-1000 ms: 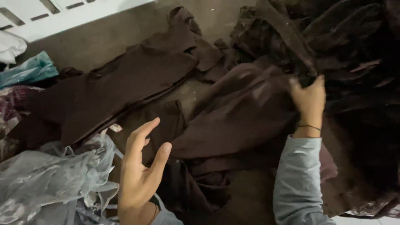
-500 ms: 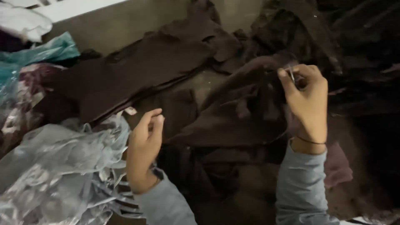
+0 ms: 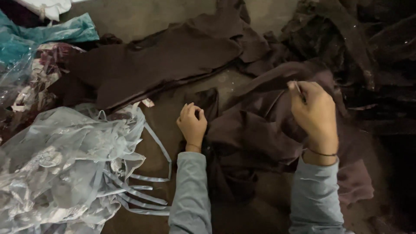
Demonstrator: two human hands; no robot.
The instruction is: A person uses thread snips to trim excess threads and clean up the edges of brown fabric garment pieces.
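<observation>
Head view looks down on a floor strewn with dark brown cloth. At centre, the left hand lies with its fingers curled shut around the edge of a dark brown fabric piece; the thumb presses against the fold near a small upright flap of the same cloth. To the right of centre, the right hand is raised a little above the fabric, its fingertips pinched tight on a thin edge or thread of that cloth; what exactly sits between the fingertips is too small to tell. A thin dark band circles the right wrist, and both forearms wear grey-blue sleeves that enter from the bottom edge.

The held fabric piece spreads between the two hands and runs down toward the bottom centre of the frame. Above it, across the upper middle, a long brown garment lies flat. A heap of darker brown cloth fills the upper right and right side. At lower left, just beside the left arm, sits a crumpled clear plastic bag with pale ribbon-like strips trailing toward the sleeve. A teal plastic bag lies in the upper left, with patterned cloth under clear wrap below it.
</observation>
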